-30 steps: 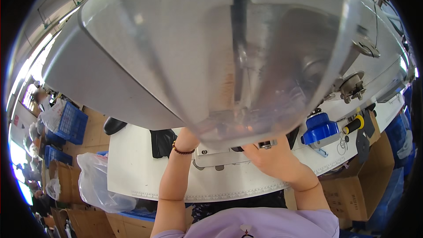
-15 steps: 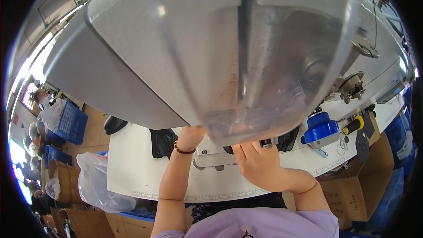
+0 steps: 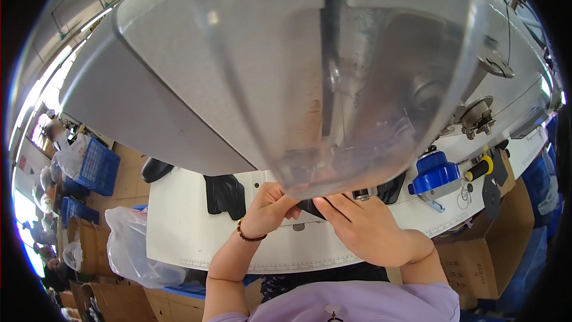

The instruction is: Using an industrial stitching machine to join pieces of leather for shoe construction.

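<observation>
Under the clear plastic guard (image 3: 381, 188) of a large sewing machine (image 3: 196, 77), both my hands meet at a small black flat piece (image 3: 311, 207), perhaps fabric or leather. My left hand (image 3: 265, 210), with a beaded bracelet on its wrist, is closed at the piece's left edge, thumb toward it and fingers curled. Bent over the piece's right side, my right hand (image 3: 363, 229) has its fingers pressed together on it. The fingertips' far parts and the needle area are blurred or hidden behind the guard.
Black flat pieces (image 3: 225, 197) lie on the white table (image 3: 179, 226) at left. A blue-capped device (image 3: 436, 173) and yellow-black tool (image 3: 478, 169) sit at right. Beyond the edges are a plastic bag (image 3: 134, 250), a cardboard box (image 3: 482, 256) and a blue crate (image 3: 95, 166).
My left hand has come back toward me and to the right, out from behind the machine, to the black piece. My right hand has shifted slightly nearer and right.
</observation>
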Demonstrator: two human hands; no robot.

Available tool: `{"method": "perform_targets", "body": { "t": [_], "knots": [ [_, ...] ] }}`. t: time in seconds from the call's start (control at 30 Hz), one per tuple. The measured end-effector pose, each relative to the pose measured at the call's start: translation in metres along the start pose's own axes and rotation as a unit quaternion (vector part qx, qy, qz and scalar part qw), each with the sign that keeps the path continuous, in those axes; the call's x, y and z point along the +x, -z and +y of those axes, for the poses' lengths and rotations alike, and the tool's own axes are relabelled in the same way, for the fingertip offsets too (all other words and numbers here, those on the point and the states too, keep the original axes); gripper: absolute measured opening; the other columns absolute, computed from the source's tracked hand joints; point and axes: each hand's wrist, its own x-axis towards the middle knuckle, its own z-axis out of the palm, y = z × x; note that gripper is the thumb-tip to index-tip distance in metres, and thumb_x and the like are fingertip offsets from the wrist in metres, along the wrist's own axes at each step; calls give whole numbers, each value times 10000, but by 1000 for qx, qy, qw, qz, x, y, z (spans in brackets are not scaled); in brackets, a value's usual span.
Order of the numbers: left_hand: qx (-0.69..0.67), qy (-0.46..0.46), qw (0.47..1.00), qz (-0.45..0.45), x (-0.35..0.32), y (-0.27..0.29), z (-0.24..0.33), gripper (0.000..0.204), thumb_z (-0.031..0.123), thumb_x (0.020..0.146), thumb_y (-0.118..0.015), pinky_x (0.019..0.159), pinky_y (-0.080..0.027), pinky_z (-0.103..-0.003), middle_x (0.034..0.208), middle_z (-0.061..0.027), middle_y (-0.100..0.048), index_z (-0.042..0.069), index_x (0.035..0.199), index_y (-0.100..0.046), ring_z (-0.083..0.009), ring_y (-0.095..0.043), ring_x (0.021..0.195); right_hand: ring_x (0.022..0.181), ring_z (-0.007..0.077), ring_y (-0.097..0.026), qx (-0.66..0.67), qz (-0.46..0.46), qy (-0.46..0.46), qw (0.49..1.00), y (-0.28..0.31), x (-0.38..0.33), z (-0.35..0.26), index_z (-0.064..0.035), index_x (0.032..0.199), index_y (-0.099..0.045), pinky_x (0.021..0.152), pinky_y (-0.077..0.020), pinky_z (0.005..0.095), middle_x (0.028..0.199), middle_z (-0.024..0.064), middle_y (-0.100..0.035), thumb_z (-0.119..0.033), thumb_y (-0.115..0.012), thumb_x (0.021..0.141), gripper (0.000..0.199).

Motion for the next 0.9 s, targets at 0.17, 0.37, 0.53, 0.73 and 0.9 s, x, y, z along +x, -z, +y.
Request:
{"method": "perform_targets", "body": {
  "t": [0.17, 0.37, 0.53, 0.73, 0.9],
  "knots": [
    [-15, -13, 1000, 18, 3, -4, 4, 232, 136, 786, -457, 383, -294, -143, 500, 1, -483, -5, 635, -563, -23, -381, 409, 784, 198, -475, -32, -6, 42, 999, 3, -13, -2, 81, 912, -509, 646, -421, 239, 883, 134, -497, -61, -522, 575, 366],
    [3, -33, 999, 17, 7, 6, -5, 226, 126, 781, -461, 384, -289, -141, 512, 0, -489, -2, 619, -552, -19, -382, 420, 758, 195, -479, -32, -13, 44, 998, 2, -11, -3, 97, 894, -510, 645, -430, 245, 863, 144, -506, -48, -523, 581, 345],
    [-16, -42, 999, 29, 10, 6, -3, 216, 120, 778, -466, 389, -289, -138, 529, -4, -495, 1, 615, -543, -15, -383, 431, 713, 175, -480, -33, -2, 29, 999, -1, -9, -2, 92, 889, -512, 606, -431, 236, 812, 115, -508, -50, -530, 602, 321],
    [-23, -33, 999, 34, 16, 6, 3, 203, 93, 773, -455, 395, -278, -143, 517, 5, -478, 7, 604, -529, -18, -379, 432, 669, 150, -473, -30, -3, -6, 1000, -1, -3, -3, 58, 834, -530, 531, -409, 234, 729, 62, -487, -46, -532, 618, 239],
    [-8, -49, 997, 54, 16, 4, 4, 199, 99, 770, -462, 404, -283, -149, 510, -3, -475, 5, 611, -534, -30, -389, 441, 662, 149, -470, -41, -9, -10, 999, 0, -1, 0, 39, 815, -532, 533, -399, 237, 706, 50, -474, -54, -538, 610, 225]
  ]
}}
